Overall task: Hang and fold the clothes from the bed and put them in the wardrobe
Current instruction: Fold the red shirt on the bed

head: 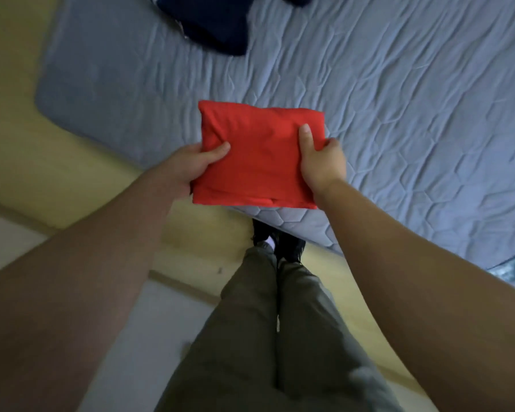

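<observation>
A folded red garment [259,156] was held over the near corner of the bed [399,114], gripped at its left edge by the left hand [191,165] and at its right edge by the right hand [321,162], thumbs on top. A dark blue garment [211,22] lay at the bed's far side, well apart from the red one.

Hands: two, left hand [197,165] at 9 o'clock, right hand [321,162] at 3; folded red garment [262,156]: one; navy garment [211,22] at 12 o'clock: one; bed [399,99]: one.
</observation>
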Demonstrator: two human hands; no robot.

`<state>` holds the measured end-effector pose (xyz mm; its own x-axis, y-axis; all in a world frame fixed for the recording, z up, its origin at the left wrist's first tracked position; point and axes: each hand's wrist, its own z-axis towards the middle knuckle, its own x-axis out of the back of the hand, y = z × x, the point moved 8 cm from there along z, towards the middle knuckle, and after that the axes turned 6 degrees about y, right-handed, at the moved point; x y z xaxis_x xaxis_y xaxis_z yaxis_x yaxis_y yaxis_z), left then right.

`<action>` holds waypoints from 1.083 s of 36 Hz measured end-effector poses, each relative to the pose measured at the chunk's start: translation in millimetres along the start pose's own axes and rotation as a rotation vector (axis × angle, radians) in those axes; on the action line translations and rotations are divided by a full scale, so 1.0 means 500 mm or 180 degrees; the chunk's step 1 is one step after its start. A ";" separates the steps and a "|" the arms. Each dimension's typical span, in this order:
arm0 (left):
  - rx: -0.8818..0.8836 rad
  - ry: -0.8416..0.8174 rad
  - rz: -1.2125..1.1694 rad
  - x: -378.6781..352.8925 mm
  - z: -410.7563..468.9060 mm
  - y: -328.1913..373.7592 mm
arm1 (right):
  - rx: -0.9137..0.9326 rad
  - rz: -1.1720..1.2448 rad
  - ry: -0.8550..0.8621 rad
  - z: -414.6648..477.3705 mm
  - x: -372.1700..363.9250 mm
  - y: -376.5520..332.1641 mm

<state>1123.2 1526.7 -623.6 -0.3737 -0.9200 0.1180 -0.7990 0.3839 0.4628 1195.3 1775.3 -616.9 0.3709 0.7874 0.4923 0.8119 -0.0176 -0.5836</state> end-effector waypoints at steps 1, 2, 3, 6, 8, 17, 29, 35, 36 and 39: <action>-0.0029 0.0024 -0.0152 0.023 -0.065 0.021 | 0.0108 -0.0020 0.0004 -0.040 0.021 -0.044; -0.0087 0.0061 -0.0290 0.048 -0.128 0.043 | 0.0235 -0.0036 -0.0042 -0.080 0.035 -0.089; -0.0169 0.0121 -0.0436 0.075 -0.189 0.068 | 0.0366 -0.0066 -0.0115 -0.121 0.045 -0.138; -0.0418 0.0435 -0.1018 0.159 -0.363 0.131 | 0.0840 -0.0296 -0.0289 -0.246 0.061 -0.289; -0.0601 0.0691 -0.1360 0.216 -0.461 0.163 | 0.1174 -0.0375 -0.0447 -0.319 0.049 -0.383; -0.1265 0.1942 -0.2029 0.513 -0.772 0.218 | 0.2669 -0.0917 -0.1056 -0.647 -0.109 -0.754; -0.1509 0.2374 -0.2692 1.041 -0.894 0.236 | 0.3526 -0.0960 -0.1642 -0.993 -0.567 -1.090; -0.1709 0.2519 -0.2738 1.337 -0.926 0.293 | 0.3711 -0.0919 -0.1730 -1.145 -0.786 -1.272; -0.1749 0.2540 -0.2742 1.385 -0.930 0.306 | 0.3724 -0.0919 -0.1746 -1.167 -0.818 -1.304; -0.1871 0.2644 -0.2732 1.518 -0.940 0.354 | 0.3850 -0.0933 -0.1740 -1.233 -0.901 -1.403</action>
<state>919.4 859.7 -39.1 0.7073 -0.7069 0.0003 -0.2357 -0.2355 0.9429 736.7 1053.3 -31.3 -0.1997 0.8154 0.5433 -0.1756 0.5157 -0.8386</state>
